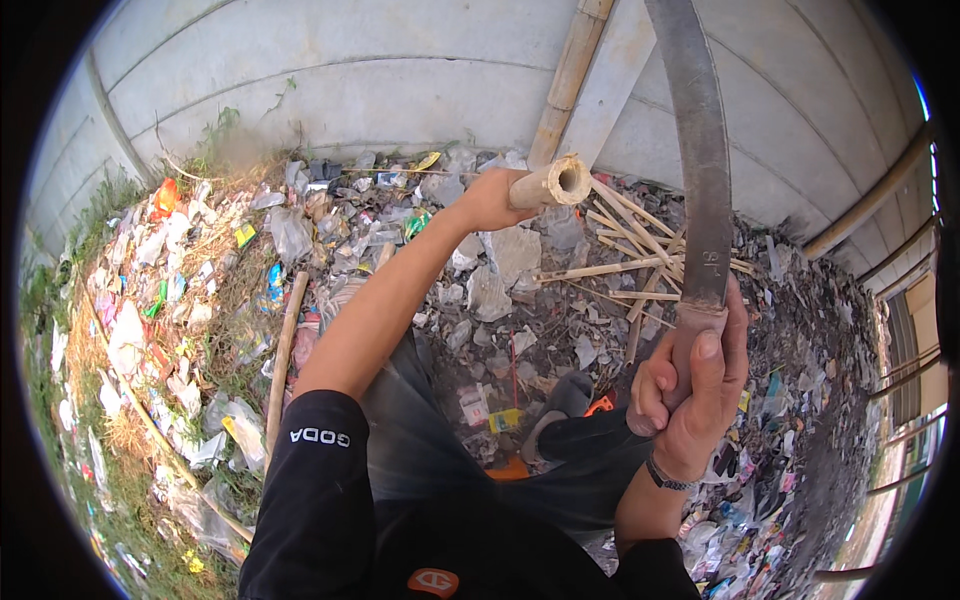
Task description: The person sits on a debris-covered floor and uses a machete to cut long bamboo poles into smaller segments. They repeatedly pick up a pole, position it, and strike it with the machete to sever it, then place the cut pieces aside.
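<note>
My left hand [488, 202] is wrapped round a pale bamboo pole [540, 188] in front of me. The pole's hollow, rough-cut end points to the right, and the hand and forearm hide much of its length. In my right hand [708, 392] is the brown handle of a machete [700, 150], gripped with the thumb along it. Its long, dark, slightly curved blade stands upright, its tip cut off by the top of the picture. Blade and bamboo are apart. Beyond and between the hands, split bamboo strips [640, 262] lie in a loose crossed pile on the ground.
Plastic scraps and rubble cover the ground, with a broken concrete chunk [512, 255] near the strips. A concrete panel wall [400, 95] runs across the back, with a bamboo post [572, 80] leaning there. Another bamboo pole [286, 355] lies left of my leg.
</note>
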The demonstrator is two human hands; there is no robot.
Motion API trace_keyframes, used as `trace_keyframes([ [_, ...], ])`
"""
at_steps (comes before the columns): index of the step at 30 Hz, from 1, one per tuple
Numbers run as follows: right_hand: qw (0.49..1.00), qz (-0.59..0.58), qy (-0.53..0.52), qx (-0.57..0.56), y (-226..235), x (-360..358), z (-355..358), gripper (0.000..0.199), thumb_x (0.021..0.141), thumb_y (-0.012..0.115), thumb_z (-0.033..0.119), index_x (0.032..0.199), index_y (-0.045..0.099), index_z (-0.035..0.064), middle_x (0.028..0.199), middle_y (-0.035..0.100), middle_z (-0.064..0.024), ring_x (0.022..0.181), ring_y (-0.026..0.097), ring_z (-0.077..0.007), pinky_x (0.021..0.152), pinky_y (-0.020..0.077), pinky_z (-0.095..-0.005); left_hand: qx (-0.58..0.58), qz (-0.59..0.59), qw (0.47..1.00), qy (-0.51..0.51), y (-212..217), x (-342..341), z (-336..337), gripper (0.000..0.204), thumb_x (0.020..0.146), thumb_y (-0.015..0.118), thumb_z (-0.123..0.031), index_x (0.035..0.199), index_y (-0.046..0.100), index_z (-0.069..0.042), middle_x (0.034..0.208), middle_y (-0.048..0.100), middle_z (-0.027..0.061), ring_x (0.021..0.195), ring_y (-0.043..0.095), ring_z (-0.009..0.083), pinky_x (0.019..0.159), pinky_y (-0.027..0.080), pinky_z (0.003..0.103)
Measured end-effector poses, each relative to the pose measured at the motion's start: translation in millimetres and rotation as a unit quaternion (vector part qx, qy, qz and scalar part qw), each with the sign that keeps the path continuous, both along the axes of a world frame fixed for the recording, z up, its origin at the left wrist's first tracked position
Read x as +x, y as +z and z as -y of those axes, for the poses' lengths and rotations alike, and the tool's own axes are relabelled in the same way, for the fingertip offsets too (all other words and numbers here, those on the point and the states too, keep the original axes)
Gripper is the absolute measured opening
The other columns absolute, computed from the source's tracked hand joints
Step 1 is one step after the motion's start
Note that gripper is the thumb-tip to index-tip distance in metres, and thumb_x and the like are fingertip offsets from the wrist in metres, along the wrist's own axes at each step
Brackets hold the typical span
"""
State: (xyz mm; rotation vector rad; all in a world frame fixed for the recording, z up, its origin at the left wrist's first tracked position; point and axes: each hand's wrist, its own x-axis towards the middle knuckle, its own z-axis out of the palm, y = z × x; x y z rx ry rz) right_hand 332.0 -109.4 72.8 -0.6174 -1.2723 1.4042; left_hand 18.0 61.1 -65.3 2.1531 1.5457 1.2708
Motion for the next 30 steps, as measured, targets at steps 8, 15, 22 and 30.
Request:
trace_keyframes([
  [8,0.924,0.303,-0.074,0.222,-33.2,2.0,1.2,0.050,0.091,0.072,0.005,0.138,0.057,-0.0030,0.117,0.069,-0.0187,0.093,0.068,-0.0170,0.081,0.0534,-0.0286,-0.065,0.011,0.998,0.001,12.6,5.4,8.3,0.040,0.075,0.082,-0.022,0.112,0.072,-0.009,0.099,0.074,0.0181,0.094,0.070,0.0366,0.084,0.055,0.042],
  [15,0.983,0.179,0.046,0.005,-31.1,6.8,-4.2,0.048,0.098,0.066,0.008,0.143,0.053,-0.0004,0.073,0.063,-0.0057,0.052,0.053,-0.0048,0.046,0.0437,-0.0204,-0.045,0.017,0.998,-0.030,0.1,2.6,0.9,0.040,0.073,0.082,-0.018,0.110,0.072,-0.007,0.099,0.074,0.0183,0.093,0.071,0.0362,0.084,0.055,0.042],
  [22,0.982,0.186,0.005,0.015,-22.3,5.0,5.1,0.051,0.099,0.065,0.008,0.146,0.048,0.0001,0.075,0.060,-0.0024,0.050,0.049,-0.0033,0.041,0.0373,-0.0186,-0.018,0.003,0.999,-0.032,0.4,2.0,2.2,0.039,0.073,0.082,-0.017,0.110,0.071,-0.006,0.098,0.074,0.0185,0.092,0.070,0.0374,0.083,0.055,0.043],
  [30,0.945,0.287,-0.043,0.151,-34.8,15.6,-2.7,0.049,0.092,0.072,0.007,0.138,0.058,-0.0009,0.124,0.068,-0.0189,0.098,0.068,-0.0174,0.086,0.0523,-0.0300,-0.034,0.002,0.999,-0.033,-3.2,1.5,1.0,0.034,0.077,0.082,-0.021,0.105,0.071,-0.005,0.094,0.074,0.0143,0.085,0.070,0.0306,0.081,0.054,0.040],
])
